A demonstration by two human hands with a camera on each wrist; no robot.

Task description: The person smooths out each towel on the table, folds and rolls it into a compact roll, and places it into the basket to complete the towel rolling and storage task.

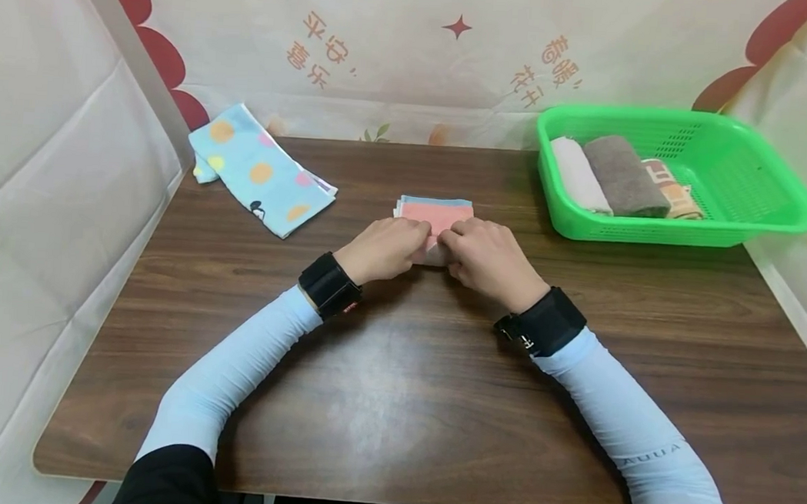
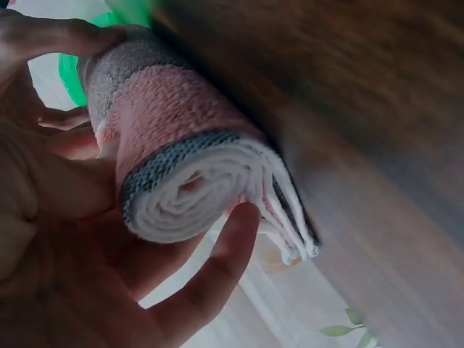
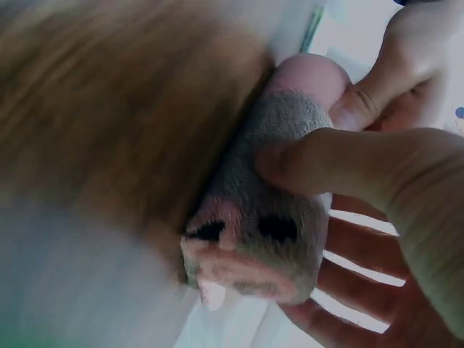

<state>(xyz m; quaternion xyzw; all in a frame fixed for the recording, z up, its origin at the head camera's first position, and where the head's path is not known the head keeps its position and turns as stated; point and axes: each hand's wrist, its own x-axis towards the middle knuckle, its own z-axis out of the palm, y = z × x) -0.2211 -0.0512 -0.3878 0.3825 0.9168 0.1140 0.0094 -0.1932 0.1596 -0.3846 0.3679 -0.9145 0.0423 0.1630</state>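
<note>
A pink and grey towel (image 1: 437,212) lies mid-table, its near part wound into a roll and its far end flat with a bluish edge. In the left wrist view the roll (image 2: 167,109) shows a white spiral end with a blue-grey border. My left hand (image 1: 390,249) grips the roll's left end, fingers curved about it. My right hand (image 1: 489,259) holds the right end; in the right wrist view its thumb presses on the grey face of the roll (image 3: 293,112), near dark patches, with the fingers beyond it.
A blue dotted cloth (image 1: 263,170), folded flat, lies at the table's back left. At the back right stands a green basket (image 1: 654,231) holding a white roll (image 1: 581,178), a grey roll (image 1: 623,177) and an orange-brown patterned roll (image 1: 674,191). Printed curtains (image 1: 415,68) hang behind.
</note>
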